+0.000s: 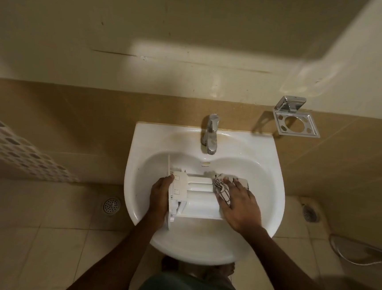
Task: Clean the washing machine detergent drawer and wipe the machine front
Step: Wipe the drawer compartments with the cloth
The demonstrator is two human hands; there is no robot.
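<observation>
Left hand point(159, 197) curls around the left end of the white detergent drawer point(198, 197), thumb on top and fingers wrapped beneath the front panel, gripping it. Right hand point(237, 206) lies nearly flat, fingers spread, pressing a white cloth with dark lines point(222, 189) onto the drawer's right end; the cloth is pinned under the palm rather than clenched. Drawer lies lengthwise, left to right, inside the bowl of the white sink point(272, 182). Chrome tap point(210, 133) stands at the far rim, centred. Metal holder point(295, 119) is mounted on the tan wall to the far right. Round floor drain point(111, 205) sits left of the sink.
</observation>
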